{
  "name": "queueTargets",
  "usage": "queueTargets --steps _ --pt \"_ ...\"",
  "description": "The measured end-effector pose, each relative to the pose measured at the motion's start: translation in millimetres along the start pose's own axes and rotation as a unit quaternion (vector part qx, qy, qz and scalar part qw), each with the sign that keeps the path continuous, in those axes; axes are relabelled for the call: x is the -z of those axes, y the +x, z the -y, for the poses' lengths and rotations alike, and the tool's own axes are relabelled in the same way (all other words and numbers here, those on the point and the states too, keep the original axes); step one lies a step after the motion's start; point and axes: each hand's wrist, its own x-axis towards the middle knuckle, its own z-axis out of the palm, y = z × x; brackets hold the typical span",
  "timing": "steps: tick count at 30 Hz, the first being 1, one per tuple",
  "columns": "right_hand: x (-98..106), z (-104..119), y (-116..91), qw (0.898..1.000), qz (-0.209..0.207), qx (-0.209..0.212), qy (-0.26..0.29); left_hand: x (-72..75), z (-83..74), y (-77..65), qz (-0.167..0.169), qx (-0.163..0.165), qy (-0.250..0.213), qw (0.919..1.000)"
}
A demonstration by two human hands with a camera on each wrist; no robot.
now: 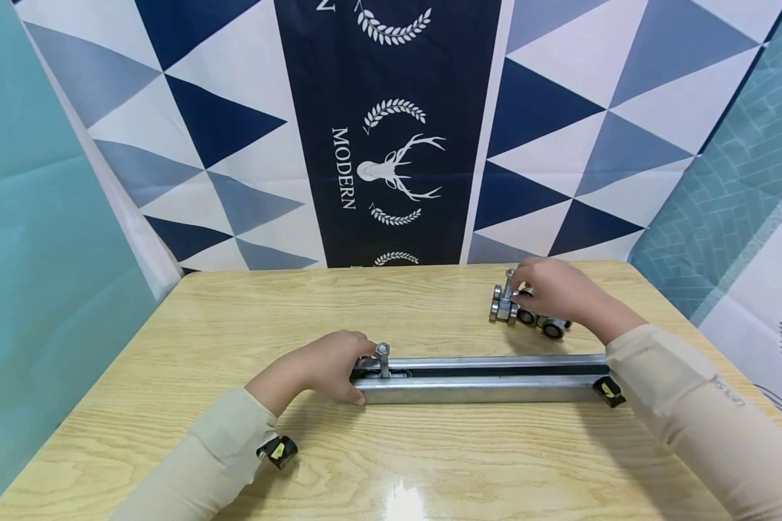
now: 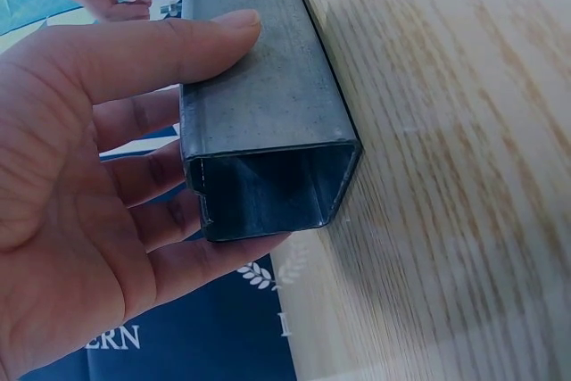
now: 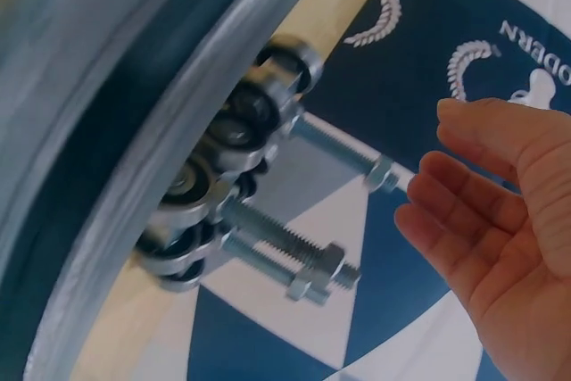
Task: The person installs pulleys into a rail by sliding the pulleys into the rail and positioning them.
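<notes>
My left hand (image 1: 331,362) grips the left end of a slotted metal rail (image 1: 482,391). In the left wrist view its thumb lies on one side of the rail (image 2: 268,86) and the fingers reach round the other, beside the hollow end. A bolt with a nut (image 1: 382,352) stands up from the slot near that hand. Behind the rail's right part, my right hand (image 1: 550,286) hovers by several roller trolleys (image 1: 505,310). In the right wrist view, its fingers are loosely bent beside a trolley bolt (image 3: 343,151) and hold nothing; whether they touch the bolt I cannot tell.
The rail lies across the wooden table (image 1: 391,441). A patterned cloth (image 1: 391,145) hangs along the table's back edge, and a teal sheet (image 1: 59,253) hangs at the left. Small black cameras (image 1: 279,451) sit at both wrists.
</notes>
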Motion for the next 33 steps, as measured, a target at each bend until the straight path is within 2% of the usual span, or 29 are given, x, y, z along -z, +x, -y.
queueTargets --steps 11,19,33 --pt "2 -26 -5 0.997 0.052 -0.032 -0.048 0.2 1.4 0.4 0.002 0.001 -0.001 1.0000" --pt "4 -36 -8 0.993 0.083 -0.083 -0.026 -0.2 2.1 0.3 0.002 -0.002 0.003 1.0000" --pt "1 -43 -9 0.992 0.088 -0.093 0.001 0.2 0.7 -1.0 0.002 0.004 0.000 1.0000"
